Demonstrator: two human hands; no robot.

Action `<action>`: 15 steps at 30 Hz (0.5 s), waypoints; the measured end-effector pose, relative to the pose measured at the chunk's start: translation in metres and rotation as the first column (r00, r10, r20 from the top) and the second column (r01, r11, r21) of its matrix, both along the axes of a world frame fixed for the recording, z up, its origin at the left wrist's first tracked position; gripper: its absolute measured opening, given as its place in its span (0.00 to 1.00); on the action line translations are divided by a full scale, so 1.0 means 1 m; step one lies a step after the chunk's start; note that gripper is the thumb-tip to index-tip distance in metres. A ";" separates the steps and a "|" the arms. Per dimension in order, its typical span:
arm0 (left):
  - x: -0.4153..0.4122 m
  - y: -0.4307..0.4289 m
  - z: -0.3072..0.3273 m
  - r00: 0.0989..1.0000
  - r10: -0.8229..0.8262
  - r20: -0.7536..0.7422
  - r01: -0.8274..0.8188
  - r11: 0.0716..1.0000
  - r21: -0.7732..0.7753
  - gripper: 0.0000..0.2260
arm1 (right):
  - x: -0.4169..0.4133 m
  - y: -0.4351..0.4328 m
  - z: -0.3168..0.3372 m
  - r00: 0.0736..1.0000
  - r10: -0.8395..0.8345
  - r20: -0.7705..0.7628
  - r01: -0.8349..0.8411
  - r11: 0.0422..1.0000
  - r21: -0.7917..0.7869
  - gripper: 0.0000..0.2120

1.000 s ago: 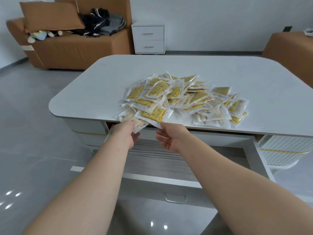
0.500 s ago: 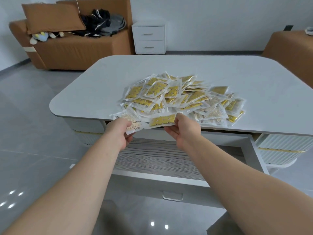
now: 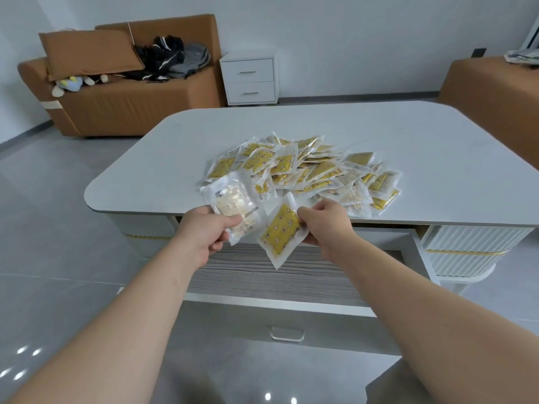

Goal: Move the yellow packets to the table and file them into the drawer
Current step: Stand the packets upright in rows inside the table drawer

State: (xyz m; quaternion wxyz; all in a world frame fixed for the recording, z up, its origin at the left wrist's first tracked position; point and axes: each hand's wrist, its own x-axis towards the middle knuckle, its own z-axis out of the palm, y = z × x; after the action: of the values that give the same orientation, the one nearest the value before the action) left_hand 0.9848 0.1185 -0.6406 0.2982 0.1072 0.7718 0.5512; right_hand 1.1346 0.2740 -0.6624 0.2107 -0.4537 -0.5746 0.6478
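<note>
The walls (image 3: 350, 30) are plain white, with a grey skirting (image 3: 355, 99) along the bottom. The floor (image 3: 43, 228) is large glossy grey tiles, and small bright spots of light (image 3: 29, 351) reflect off them. Against the far wall stands a brown sofa (image 3: 131, 112). A loose brown cushion (image 3: 87, 51) leans tilted on it, dark clothes (image 3: 172, 58) are heaped on the seat, and a pale soft toy (image 3: 70, 83) lies beneath the cushion. Just right of the sofa is a white bedside cabinet (image 3: 250, 80) with two drawers. Far right sits another brown upholstered piece (image 3: 490, 91) with something folded (image 3: 522, 56) on top, near a dark wall socket (image 3: 479, 52).
</note>
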 end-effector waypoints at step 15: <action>0.062 0.055 -0.042 0.845 -0.529 -0.075 0.531 0.848 -0.005 0.26 | 0.081 0.067 -0.020 0.747 0.330 0.577 -0.536 0.813 0.230 0.23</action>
State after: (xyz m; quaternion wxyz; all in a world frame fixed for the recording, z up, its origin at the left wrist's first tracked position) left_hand 1.0468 0.1730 -0.6827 0.4093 0.3385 0.7183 0.4494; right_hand 1.2151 0.3415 -0.6826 -0.0248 -0.4097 -0.8144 0.4103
